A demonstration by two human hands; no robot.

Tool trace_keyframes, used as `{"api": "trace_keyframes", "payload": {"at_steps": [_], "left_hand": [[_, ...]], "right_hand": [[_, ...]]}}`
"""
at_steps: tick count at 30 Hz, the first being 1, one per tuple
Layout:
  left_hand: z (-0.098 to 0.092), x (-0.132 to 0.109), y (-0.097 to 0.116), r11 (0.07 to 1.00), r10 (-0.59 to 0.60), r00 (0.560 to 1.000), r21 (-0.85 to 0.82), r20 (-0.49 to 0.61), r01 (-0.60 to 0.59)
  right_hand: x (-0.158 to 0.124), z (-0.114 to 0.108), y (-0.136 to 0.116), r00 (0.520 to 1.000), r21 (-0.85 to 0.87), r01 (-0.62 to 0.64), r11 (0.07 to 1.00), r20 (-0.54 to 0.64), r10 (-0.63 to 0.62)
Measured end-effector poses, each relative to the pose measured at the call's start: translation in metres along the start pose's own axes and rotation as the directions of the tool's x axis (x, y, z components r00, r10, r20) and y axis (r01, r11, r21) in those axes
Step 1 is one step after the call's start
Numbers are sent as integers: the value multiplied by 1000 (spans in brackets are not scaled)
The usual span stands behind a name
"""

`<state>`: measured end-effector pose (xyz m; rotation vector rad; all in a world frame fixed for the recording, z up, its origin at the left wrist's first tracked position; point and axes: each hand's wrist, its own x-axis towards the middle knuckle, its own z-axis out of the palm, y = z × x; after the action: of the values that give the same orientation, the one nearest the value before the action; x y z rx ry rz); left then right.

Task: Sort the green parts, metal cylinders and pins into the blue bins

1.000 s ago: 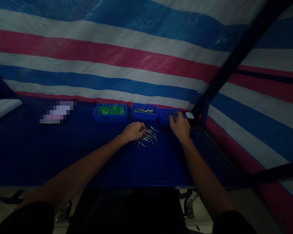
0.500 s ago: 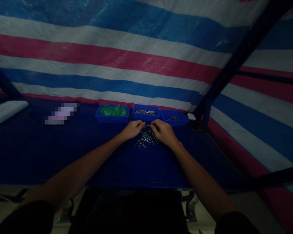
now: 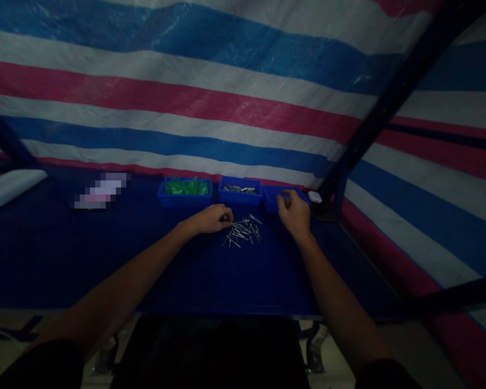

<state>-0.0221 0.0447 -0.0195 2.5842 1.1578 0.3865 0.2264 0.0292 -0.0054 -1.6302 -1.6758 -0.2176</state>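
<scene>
Thin metal rods (image 3: 242, 230) lie in a loose pile on the blue table. My left hand (image 3: 214, 219) is at the pile's left edge, its fingers curled in a pinch at the end of one thin rod. Over the right-hand blue bin (image 3: 270, 201) is my right hand (image 3: 296, 213), with thumb and fingers bent together. Anything between those fingertips is too dark and small to make out. The right hand hides most of what that bin holds.
A blue bin (image 3: 161, 196) of green plastic pieces and a middle blue bin (image 3: 240, 198) of short metal parts stand behind the pile. A small white object (image 3: 315, 197) sits by the frame post. Far left lies a white slab (image 3: 14, 185). Striped sheeting hangs behind.
My hands have parted from above the pile. The right hand moved right to the right-hand bin; the left drew slightly left and down to the pile's edge.
</scene>
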Motion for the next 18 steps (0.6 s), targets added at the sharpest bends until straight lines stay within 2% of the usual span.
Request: {"api": "trace_keyframes", "payload": {"at_steps": [3,6,9,12,18], "left_hand": [[4,3,1,1000,-20,999,-16,-44,19],[5,6,5,988,-122,987,-111,-109,110],[2,7,10,964,-194,965,-215,-178,155],[-1,6,16,953,-214,953,-259,-215,156],[-1,6,26,934,-205,950,-336,-237,118]], "right_hand": [[-9,5,-21,981,112,153,982,102,-165],[-18,10,-38,922,198,287,937,208,-326],[-25,14,-46,860,238,384,892,258,-439],[-27,13,-49,839,226,436,871,247,-484],[-25,7,-50,842,203,457,866,214,-495]]}}
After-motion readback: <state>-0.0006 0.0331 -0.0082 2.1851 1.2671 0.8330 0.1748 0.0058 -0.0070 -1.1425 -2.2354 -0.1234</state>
